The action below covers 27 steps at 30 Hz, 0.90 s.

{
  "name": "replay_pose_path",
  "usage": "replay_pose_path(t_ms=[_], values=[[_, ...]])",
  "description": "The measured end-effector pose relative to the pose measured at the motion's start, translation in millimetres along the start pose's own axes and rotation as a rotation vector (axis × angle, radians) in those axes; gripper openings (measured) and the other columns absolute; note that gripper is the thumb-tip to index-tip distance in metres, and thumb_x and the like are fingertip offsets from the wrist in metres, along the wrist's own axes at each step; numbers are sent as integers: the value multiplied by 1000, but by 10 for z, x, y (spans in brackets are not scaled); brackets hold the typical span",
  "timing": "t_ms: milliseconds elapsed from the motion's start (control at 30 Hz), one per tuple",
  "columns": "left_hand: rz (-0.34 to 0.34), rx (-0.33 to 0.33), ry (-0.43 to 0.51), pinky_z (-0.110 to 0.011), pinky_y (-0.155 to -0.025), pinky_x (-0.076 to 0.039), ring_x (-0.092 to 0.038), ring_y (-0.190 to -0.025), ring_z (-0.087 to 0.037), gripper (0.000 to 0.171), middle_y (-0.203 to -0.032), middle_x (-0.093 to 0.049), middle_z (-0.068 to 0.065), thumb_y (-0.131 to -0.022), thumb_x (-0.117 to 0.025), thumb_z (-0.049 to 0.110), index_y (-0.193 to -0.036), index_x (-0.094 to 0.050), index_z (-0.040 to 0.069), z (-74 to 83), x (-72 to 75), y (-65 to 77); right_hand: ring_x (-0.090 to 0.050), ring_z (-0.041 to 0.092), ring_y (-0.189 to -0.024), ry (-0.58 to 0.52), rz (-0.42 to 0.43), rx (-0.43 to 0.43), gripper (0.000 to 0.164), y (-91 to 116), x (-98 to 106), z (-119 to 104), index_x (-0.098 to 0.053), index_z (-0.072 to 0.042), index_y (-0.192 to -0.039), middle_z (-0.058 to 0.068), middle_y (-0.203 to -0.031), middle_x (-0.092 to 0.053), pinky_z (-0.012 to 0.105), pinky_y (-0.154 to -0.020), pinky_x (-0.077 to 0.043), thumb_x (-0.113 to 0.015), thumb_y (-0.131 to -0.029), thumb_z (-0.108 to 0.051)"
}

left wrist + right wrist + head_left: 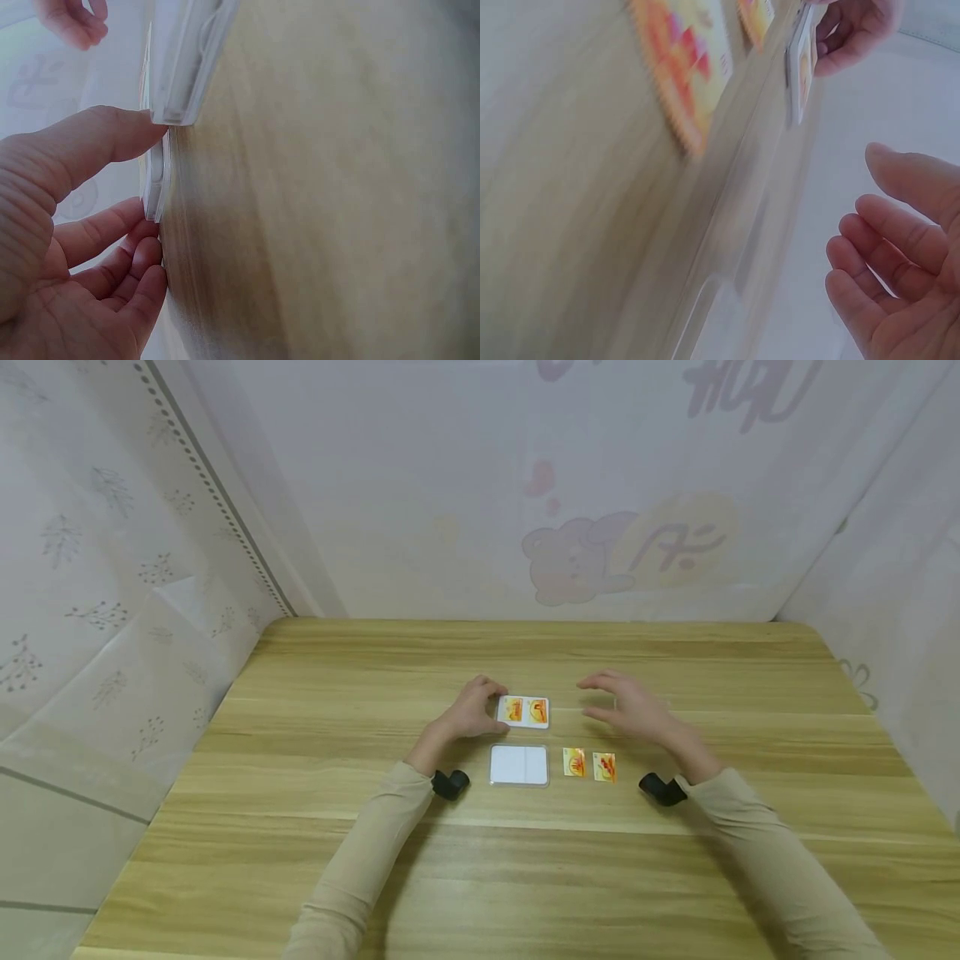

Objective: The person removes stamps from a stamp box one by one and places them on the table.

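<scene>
My left hand [472, 708] grips a white stamp case [524, 723] at its left end, thumb at the near edge and fingers at the far edge. Two orange-and-yellow stamps lie in it, a left stamp [513, 709] and a right stamp [537, 711]. In the left wrist view the held case [156, 180] shows edge-on between thumb and fingertips. To the right, my right hand [630, 706] hovers over the table with fingers apart from the thumb and nothing between them. The right wrist view shows it with loosely bent fingers [889, 247].
A second white case [508, 765] without stamps lies nearer me. Beside it, two loose stamps lie on the wooden table [517, 868], one left [573, 762] and one right [603, 767]. Below my right hand is a clear plastic piece [712, 315]. A curtain [420, 510] hangs behind.
</scene>
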<state>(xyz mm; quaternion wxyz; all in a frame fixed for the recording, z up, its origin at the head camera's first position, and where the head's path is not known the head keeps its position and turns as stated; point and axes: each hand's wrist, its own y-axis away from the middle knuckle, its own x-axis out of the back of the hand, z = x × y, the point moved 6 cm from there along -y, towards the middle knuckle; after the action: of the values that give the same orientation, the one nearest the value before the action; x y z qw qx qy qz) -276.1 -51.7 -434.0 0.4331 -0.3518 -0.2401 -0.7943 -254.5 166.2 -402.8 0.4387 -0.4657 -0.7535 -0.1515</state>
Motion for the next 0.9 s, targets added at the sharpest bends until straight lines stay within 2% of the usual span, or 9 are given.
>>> replay_pose_path(t_ms=[400,900], values=[[6,-1,1,-40,-102,-34,-43,-117,-30,56,-123,-48,-18,-75,-77,10,-124,-54,-5,-22,-9,-14,-54,35,-109,-28,-3,40,37,-164,-123,-160,-59,7,-117,19,-115,-60,48,-93,-43,-70,-83,-5],[-1,2,13,-41,-102,-34,-43,-117,-31,56,-123,-48,-18,-75,-77,10,-123,-54,-6,-4,-2,0,-54,33,-109,-70,-29,-6,34,-321,-301,-261,-60,6,-116,17,-116,-59,46,-93,-43,-68,-84,-5]])
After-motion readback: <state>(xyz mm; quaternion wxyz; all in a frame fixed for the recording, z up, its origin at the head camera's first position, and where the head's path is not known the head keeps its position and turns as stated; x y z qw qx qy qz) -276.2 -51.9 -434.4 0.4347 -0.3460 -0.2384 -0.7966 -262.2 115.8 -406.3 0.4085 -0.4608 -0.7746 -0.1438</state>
